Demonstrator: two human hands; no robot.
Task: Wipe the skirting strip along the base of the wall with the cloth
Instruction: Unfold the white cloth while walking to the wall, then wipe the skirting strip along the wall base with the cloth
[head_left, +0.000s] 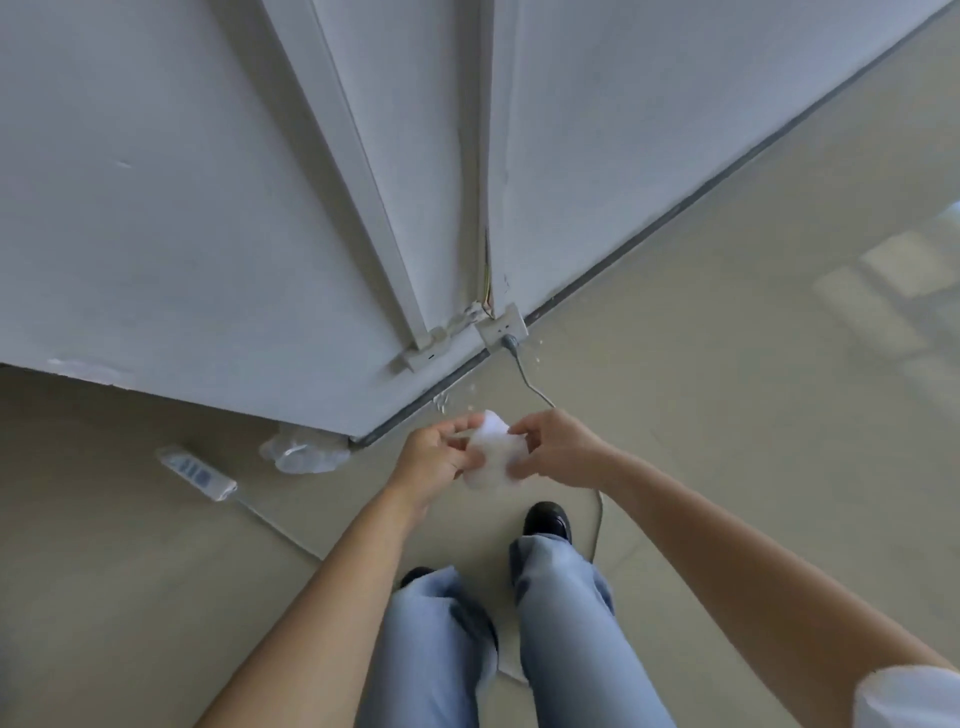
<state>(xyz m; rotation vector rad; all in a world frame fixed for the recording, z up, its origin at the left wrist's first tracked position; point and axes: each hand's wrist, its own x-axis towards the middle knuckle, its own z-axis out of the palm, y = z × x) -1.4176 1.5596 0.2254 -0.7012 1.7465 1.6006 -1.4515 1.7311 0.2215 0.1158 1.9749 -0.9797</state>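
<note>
A crumpled clear plastic bag lies on the beige floor against the outer corner of the white wall; whether it holds anything cannot be told. The small white crumpled cloth is bunched into a loose wad and held in the air in front of the person, above the floor and apart from the wall. The left hand pinches its left side and the right hand pinches its right side, fingers and thumbs curled onto the fabric. The dark grey skirting strip runs along the wall's base beyond the hands, under a white wall socket with a grey plug and cable. A white power strip lies on the floor to the left
</note>
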